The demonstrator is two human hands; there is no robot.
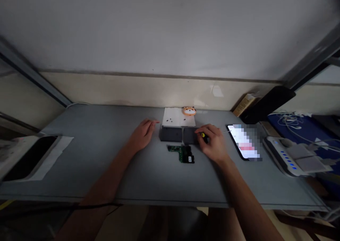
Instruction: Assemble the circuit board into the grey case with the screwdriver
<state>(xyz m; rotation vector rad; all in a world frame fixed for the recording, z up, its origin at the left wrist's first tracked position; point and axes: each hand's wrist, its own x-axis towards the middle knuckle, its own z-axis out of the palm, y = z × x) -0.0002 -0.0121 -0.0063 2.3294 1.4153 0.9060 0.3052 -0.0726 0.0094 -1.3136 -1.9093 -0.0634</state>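
Observation:
My right hand (pixel 214 143) is closed around a screwdriver (pixel 204 136) with a black and yellow handle. Its thin shaft sticks out to the right, towards the lit phone. The fingertips reach over the right edge of a dark flat case piece (pixel 189 136). Just left of that lies a second dark case piece (pixel 171 134). A green circuit board (pixel 181 152) with a black part rests in front of both. My left hand (pixel 142 134) lies on the desk left of the pieces, holding nothing, fingers stretched towards a white paper (pixel 174 114). Several tiny dark screws (pixel 170 120) are on the paper.
An orange animal-face object (pixel 189 111) sits at the paper's back edge. To the right are a lit phone (pixel 244 143) and a power strip (pixel 289 157) with plugs and cables. A dark tablet-like device (pixel 32 156) lies far left on the grey desk (pixel 159 184).

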